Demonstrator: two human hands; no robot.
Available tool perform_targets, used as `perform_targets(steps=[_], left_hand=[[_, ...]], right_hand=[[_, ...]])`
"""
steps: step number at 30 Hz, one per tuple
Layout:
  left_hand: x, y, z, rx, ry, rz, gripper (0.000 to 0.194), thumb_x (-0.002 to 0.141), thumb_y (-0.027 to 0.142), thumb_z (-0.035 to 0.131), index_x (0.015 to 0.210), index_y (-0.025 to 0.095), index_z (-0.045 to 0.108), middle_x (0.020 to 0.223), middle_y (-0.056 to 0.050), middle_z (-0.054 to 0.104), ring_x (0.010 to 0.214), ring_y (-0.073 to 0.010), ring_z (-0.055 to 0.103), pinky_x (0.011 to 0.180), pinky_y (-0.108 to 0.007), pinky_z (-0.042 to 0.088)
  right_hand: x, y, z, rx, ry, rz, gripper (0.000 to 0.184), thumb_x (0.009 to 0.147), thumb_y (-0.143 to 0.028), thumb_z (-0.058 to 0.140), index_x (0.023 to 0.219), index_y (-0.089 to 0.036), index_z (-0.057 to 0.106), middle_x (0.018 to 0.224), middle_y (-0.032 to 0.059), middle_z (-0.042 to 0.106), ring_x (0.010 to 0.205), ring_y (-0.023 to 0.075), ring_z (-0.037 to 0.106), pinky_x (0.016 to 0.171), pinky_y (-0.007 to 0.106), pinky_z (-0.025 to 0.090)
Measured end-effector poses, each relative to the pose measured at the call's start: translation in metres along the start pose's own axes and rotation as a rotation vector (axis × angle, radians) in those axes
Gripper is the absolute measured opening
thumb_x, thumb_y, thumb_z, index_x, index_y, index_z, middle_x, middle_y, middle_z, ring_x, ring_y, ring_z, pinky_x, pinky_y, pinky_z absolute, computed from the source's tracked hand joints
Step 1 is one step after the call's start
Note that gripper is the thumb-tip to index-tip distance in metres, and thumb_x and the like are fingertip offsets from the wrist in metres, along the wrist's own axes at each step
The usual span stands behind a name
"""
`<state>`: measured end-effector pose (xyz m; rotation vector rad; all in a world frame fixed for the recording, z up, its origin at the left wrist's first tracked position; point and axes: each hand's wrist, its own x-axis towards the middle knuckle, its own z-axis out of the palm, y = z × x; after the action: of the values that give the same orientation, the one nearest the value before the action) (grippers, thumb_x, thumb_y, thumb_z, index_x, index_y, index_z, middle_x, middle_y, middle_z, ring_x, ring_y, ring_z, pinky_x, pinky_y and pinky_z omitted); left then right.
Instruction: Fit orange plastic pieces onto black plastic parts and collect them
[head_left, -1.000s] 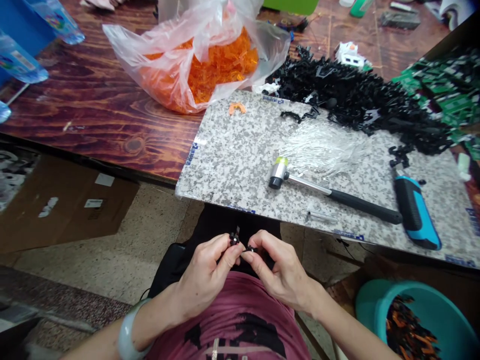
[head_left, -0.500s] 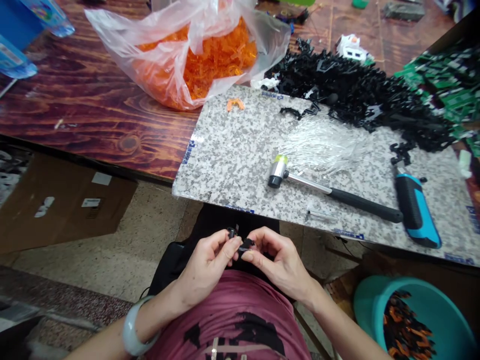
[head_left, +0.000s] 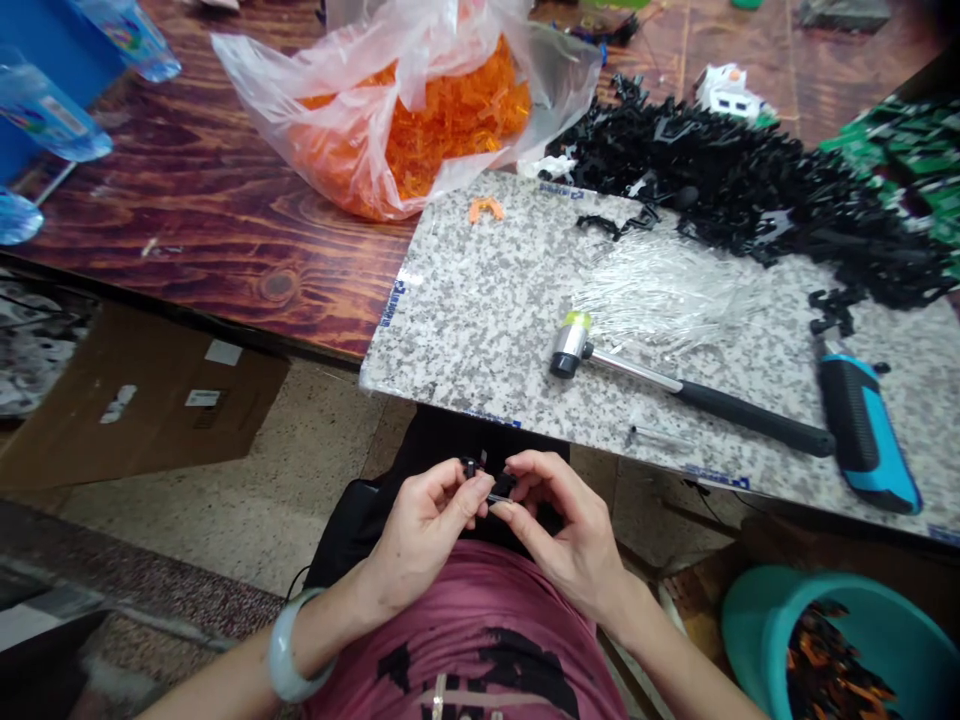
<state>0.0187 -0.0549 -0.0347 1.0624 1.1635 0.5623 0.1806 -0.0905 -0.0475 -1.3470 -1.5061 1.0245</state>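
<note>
One head-worn camera looks forward and down from the person's head. The left hand (head_left: 424, 540) and right hand (head_left: 570, 535) sit close below it, with the granite slab (head_left: 480, 320) and wooden table (head_left: 210, 240) farther ahead.

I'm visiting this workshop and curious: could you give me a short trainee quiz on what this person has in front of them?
1. What colour are the small pieces pinched by the left hand and right hand?
2. True or false: the mallet lies on the speckled granite slab.
3. Where do mixed black and orange pieces lie? A) the clear plastic bag, B) the teal basin, C) the cardboard sheet on the floor.

Key: 1. Black. 2. True. 3. B.
</note>
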Motion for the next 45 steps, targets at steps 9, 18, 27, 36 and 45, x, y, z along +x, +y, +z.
perform_targets(steps=[9, 18, 27, 36, 45], left_hand=[[0.001, -0.002, 0.004, -0.033, 0.071, -0.015, 0.026, 0.085, 0.032, 0.056, 0.066, 0.016, 0.054, 0.059, 0.005, 0.051, 0.053, -0.0079, 0.046, 0.052, -0.018, 0.040], [0.003, 0.002, 0.002, -0.047, 0.026, -0.032, 0.027, 0.085, 0.032, 0.055, 0.064, 0.016, 0.055, 0.057, 0.006, 0.049, 0.052, -0.0076, 0.044, 0.049, -0.018, 0.037], [0.002, -0.001, 0.002, -0.033, 0.040, 0.006, 0.025, 0.086, 0.031, 0.057, 0.067, 0.015, 0.058, 0.061, 0.004, 0.053, 0.055, -0.0080, 0.047, 0.052, -0.017, 0.039], [0.001, -0.001, 0.001, 0.012, 0.069, 0.148, 0.032, 0.088, 0.030, 0.054, 0.065, 0.014, 0.068, 0.062, 0.002, 0.054, 0.056, -0.0089, 0.048, 0.053, -0.020, 0.038], [0.002, 0.002, 0.011, -0.218, 0.121, 0.044, 0.027, 0.083, 0.039, 0.063, 0.080, 0.015, 0.077, 0.067, -0.003, 0.064, 0.057, -0.0114, 0.051, 0.058, -0.023, 0.043]], right_hand=[[0.003, -0.003, 0.000, -0.165, 0.035, -0.290, 0.023, 0.083, -0.003, 0.058, 0.101, -0.016, 0.056, 0.101, 0.0115, 0.061, 0.099, 0.0194, 0.060, 0.080, 0.028, 0.054], [0.004, -0.003, 0.000, -0.202, 0.013, -0.334, 0.016, 0.086, -0.005, 0.053, 0.096, -0.017, 0.058, 0.088, 0.0090, 0.066, 0.100, 0.0199, 0.063, 0.083, 0.029, 0.055], [0.003, -0.003, 0.001, -0.167, 0.021, -0.320, 0.019, 0.081, 0.000, 0.056, 0.093, -0.015, 0.057, 0.093, 0.0120, 0.064, 0.101, 0.0197, 0.061, 0.084, 0.029, 0.054], [0.004, -0.004, 0.006, -0.189, 0.103, -0.303, 0.016, 0.078, -0.001, 0.057, 0.087, -0.014, 0.057, 0.107, 0.0162, 0.062, 0.105, 0.0220, 0.061, 0.088, 0.033, 0.053], [0.004, -0.008, 0.010, -0.235, 0.204, -0.292, 0.015, 0.079, -0.005, 0.057, 0.087, -0.018, 0.058, 0.104, 0.0132, 0.066, 0.106, 0.0255, 0.062, 0.081, 0.037, 0.056]])
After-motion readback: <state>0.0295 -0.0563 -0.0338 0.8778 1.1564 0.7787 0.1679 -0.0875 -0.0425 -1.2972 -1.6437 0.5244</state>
